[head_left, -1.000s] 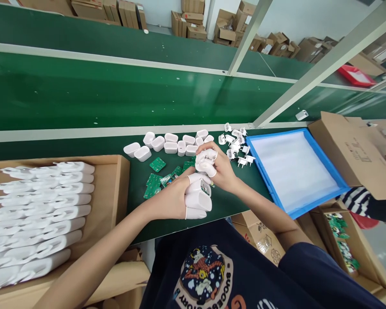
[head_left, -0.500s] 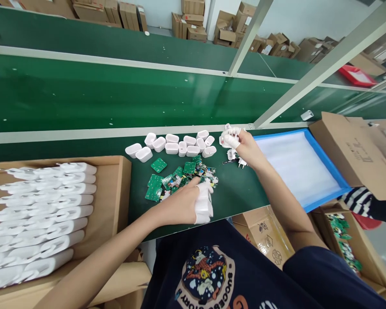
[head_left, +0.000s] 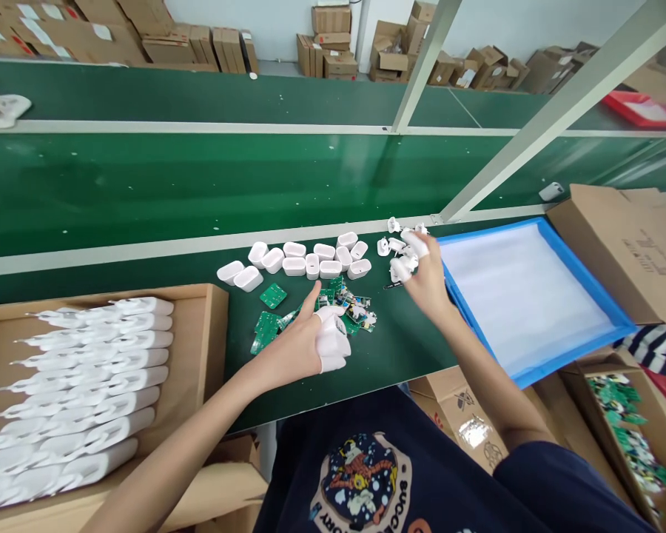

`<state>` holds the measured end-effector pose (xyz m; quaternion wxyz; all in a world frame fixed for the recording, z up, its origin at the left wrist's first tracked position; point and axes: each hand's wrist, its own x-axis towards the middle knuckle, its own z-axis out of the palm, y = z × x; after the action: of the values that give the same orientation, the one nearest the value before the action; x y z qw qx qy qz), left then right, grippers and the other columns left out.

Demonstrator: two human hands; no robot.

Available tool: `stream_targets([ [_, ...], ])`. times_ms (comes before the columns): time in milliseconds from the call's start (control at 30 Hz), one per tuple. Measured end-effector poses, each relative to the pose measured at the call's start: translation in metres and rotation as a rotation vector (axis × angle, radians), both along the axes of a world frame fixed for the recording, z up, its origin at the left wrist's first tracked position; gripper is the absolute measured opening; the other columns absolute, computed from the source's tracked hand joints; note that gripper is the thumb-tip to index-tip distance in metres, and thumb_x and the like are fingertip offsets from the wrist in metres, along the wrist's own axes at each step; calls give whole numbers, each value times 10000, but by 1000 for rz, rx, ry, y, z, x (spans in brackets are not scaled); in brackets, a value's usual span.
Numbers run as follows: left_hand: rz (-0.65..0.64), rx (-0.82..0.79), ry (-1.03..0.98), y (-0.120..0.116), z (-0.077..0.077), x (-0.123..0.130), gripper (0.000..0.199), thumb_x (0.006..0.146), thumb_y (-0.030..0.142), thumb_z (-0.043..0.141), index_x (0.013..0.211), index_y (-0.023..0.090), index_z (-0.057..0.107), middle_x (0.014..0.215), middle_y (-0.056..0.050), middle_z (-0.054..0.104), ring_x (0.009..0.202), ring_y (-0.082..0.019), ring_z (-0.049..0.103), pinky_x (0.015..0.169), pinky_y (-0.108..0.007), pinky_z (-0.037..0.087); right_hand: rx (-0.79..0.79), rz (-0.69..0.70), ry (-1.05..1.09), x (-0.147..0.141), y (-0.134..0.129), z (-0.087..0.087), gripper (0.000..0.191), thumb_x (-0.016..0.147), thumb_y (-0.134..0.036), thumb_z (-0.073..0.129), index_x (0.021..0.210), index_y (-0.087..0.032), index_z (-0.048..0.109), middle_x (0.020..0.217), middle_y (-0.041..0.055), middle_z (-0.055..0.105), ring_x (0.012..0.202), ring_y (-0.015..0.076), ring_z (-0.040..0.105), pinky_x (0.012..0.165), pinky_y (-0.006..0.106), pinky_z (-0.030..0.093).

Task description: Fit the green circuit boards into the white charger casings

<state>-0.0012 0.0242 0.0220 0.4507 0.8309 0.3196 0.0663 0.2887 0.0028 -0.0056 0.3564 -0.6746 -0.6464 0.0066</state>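
Observation:
My left hand (head_left: pixel 303 340), with white finger covers, is closed around a white plastic charger housing (head_left: pixel 337 339). The thumb sticks out, and a bit of green shows in the housing's opening. Under and behind this hand lies a heap of green circuit boards (head_left: pixel 360 311). Over a cluster of small white plug pieces (head_left: pixel 395 246) at the right, my right hand (head_left: pixel 428 277) has its covered thumb and forefinger apart; plug pieces show between and below them. Several empty white housings (head_left: pixel 294 266) stand in rows behind the boards.
A cardboard box (head_left: pixel 214 333) at the left holds rows of white cabled parts. To the right are a blue-rimmed tray (head_left: pixel 538 311), an open carton (head_left: pixel 621 252) and a box of boards (head_left: pixel 633 429). A slanted metal post (head_left: pixel 533 118) rises behind the bench.
My right hand has shifted slightly down and its fingers have parted over the plug pieces. My left hand has moved a little left, keeping the housing, with its thumb now raised.

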Motion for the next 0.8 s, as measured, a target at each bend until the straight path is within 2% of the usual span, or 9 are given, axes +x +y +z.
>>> stream_targets([
  [67, 2, 8, -13, 0, 7, 3, 671, 730, 333, 702, 1328, 209, 426, 1607, -118, -63, 1386, -318, 373, 1022, -418, 464, -67, 319, 181, -31, -24, 15, 305, 904, -298, 550, 1207, -261, 551, 1218, 94, 560, 1125, 254, 539, 949, 453, 457],
  [100, 2, 3, -14, 0, 9, 5, 712, 739, 323, 696, 1368, 228, 377, 1607, -118, 36, 1372, -296, 400, 1034, -401, 457, -96, 425, 250, -45, -35, 21, 236, 901, -280, 564, 1135, -280, 595, 1162, 72, 586, 1062, 231, 574, 902, 422, 489],
  [167, 21, -1, -33, -1, 8, 8, 758, 737, 327, 704, 1388, 236, 326, 1503, -120, 364, 1286, -273, 502, 1021, -394, 470, -77, 489, 313, -67, -50, 29, 137, 883, -261, 602, 1016, -278, 635, 1045, 55, 612, 965, 208, 594, 819, 382, 515],
  [200, 42, 11, -38, -2, 5, 10, 770, 736, 337, 708, 1387, 236, 310, 1406, -109, 490, 1229, -266, 550, 1006, -399, 481, -64, 470, 317, -76, -54, 30, 106, 873, -265, 619, 977, -270, 640, 1002, 55, 614, 939, 208, 591, 794, 376, 517],
  [267, 91, 121, -60, -4, -3, 10, 747, 758, 340, 692, 1380, 238, 293, 1276, -92, 589, 1158, -261, 592, 988, -417, 491, -77, 392, 315, -88, -58, 30, 101, 857, -287, 638, 954, -258, 640, 962, 61, 607, 919, 217, 583, 776, 379, 514],
  [333, 98, 316, -103, -6, -12, 9, 680, 807, 301, 640, 1383, 233, 285, 1263, -109, 578, 1159, -266, 582, 988, -433, 488, -131, 305, 349, -97, -57, 29, 137, 841, -299, 646, 967, -247, 639, 967, 69, 597, 932, 231, 583, 789, 391, 510],
  [433, 34, 607, -141, -6, -20, 7, 632, 854, 200, 560, 1407, 196, 256, 1254, -156, 556, 1182, -293, 551, 981, -448, 489, -210, 213, 450, -106, -53, 28, 194, 817, -268, 648, 1007, -227, 641, 971, 69, 594, 916, 231, 586, 787, 386, 503],
  [567, -23, 845, -150, -7, -17, 7, 649, 867, 107, 493, 1440, 152, 192, 1237, -173, 562, 1183, -313, 531, 984, -452, 490, -264, 237, 560, -108, -50, 29, 209, 803, -231, 647, 1011, -215, 653, 929, 44, 600, 790, 183, 576, 713, 335, 496],
  [800, -77, 991, -79, -19, -12, 12, 573, 890, 82, 422, 1428, 89, 224, 1199, -193, 618, 1097, -337, 575, 873, -451, 496, -301, 309, 645, -97, -55, 22, 154, 744, -209, 710, 888, -220, 660, 821, 7, 589, 710, 154, 558, 686, 306, 493],
])
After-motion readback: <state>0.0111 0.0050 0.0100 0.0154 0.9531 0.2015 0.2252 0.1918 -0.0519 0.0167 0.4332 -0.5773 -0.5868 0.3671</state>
